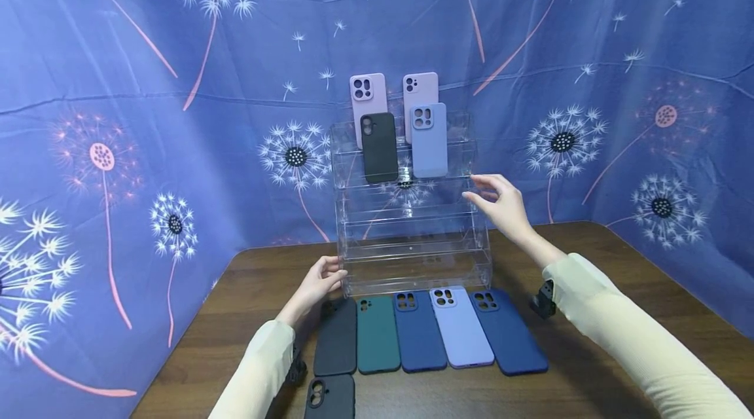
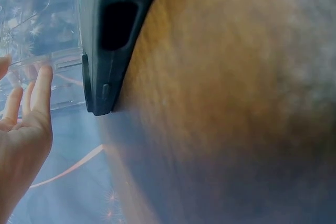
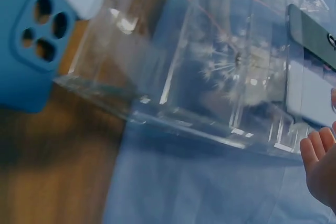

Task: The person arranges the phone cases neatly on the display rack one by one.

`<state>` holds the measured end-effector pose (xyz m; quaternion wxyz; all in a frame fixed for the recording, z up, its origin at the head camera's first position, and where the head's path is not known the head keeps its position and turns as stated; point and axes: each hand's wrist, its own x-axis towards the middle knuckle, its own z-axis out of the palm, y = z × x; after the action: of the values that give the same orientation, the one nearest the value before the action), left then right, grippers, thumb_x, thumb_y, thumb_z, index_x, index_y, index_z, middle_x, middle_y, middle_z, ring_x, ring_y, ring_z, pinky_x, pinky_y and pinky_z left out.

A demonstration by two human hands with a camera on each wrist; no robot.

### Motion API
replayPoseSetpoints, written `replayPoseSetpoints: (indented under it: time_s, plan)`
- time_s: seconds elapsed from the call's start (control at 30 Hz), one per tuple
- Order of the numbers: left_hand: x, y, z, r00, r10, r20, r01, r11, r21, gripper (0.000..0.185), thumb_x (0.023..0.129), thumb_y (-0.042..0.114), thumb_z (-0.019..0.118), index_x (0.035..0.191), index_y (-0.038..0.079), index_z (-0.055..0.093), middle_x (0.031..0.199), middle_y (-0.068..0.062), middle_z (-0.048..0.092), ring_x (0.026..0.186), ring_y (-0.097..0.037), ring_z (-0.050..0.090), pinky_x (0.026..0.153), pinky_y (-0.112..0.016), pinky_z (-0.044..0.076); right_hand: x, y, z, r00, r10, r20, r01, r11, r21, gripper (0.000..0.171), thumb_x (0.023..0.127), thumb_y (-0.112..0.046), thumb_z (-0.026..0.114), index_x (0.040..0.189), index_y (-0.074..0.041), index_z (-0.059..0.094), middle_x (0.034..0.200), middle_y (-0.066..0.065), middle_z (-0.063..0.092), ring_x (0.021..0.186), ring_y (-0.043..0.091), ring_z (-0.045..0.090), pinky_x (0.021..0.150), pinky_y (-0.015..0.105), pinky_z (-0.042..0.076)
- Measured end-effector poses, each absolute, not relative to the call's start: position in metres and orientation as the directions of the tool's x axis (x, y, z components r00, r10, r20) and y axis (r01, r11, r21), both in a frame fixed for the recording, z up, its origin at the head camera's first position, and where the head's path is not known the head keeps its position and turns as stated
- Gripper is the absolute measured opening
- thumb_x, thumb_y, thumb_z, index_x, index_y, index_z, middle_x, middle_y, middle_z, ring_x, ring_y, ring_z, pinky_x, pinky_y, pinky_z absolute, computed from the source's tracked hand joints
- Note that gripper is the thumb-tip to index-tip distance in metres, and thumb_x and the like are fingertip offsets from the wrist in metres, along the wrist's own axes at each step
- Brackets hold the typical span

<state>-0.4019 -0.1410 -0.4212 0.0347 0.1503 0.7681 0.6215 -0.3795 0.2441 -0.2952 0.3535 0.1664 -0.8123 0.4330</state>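
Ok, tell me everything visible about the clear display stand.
The clear display stand looks like transparent acrylic, with stepped tiers rising toward the back. It stands upright on the wooden table against the blue backdrop. Four phone cases sit on its upper tiers. The left hand touches its lower left corner; the right hand hovers at its right edge.

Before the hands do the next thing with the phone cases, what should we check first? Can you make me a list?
1. Clear stand upright on the table: ok.
2. Left hand steadying the stand's lower left corner: ok, fingers straight against it.
3. Right hand free to pick something up: ok, it holds nothing, beside the stand's right edge.
4. Cases already on the stand sitting straight, like the black case and the light blue case: ok.
5. Lower shelves free for more cases: ok, they look bare.
6. Cases on the table within reach, such as the green case: ok, lined up in front of the stand.
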Motion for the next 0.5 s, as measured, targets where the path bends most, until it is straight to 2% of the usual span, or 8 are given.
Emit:
replayPoseSetpoints:
  time_s: [0.27, 0.5]
  plan:
    - [-0.388, -0.138, -0.406, -0.953, 0.283, 0.104, 0.158, 0.173, 0.972, 0.042, 0.085, 0.009, 0.056, 0.121, -0.005, 0.038, 0.110, -0.020, 0.044, 0.099, -0.027, 0.051, 0.086, -0.035, 0.048, -0.368, 0.266, -0.320, -0.726, 0.086, 0.682, -0.509, 0.600, -0.617, 0.044, 0.076, -0.026, 0.068, 0.115, -0.008, 0.056, 0.111, 0.007, 0.055, 0.101, 0.022, 0.054, 0.085, 0.038, 0.047]
    - [-0.401, -0.140, -0.421, -0.959, 0.263, 0.110, 0.158, 0.171, 0.972, 0.045, 0.084, 0.016, 0.058, 0.122, 0.000, 0.040, 0.112, -0.018, 0.043, 0.101, -0.028, 0.052, 0.087, -0.036, 0.047, -0.361, 0.277, -0.348, -0.762, 0.054, 0.645, -0.479, 0.622, -0.619, 0.047, 0.077, -0.024, 0.067, 0.117, -0.006, 0.053, 0.112, 0.013, 0.054, 0.102, 0.029, 0.053, 0.084, 0.042, 0.047]
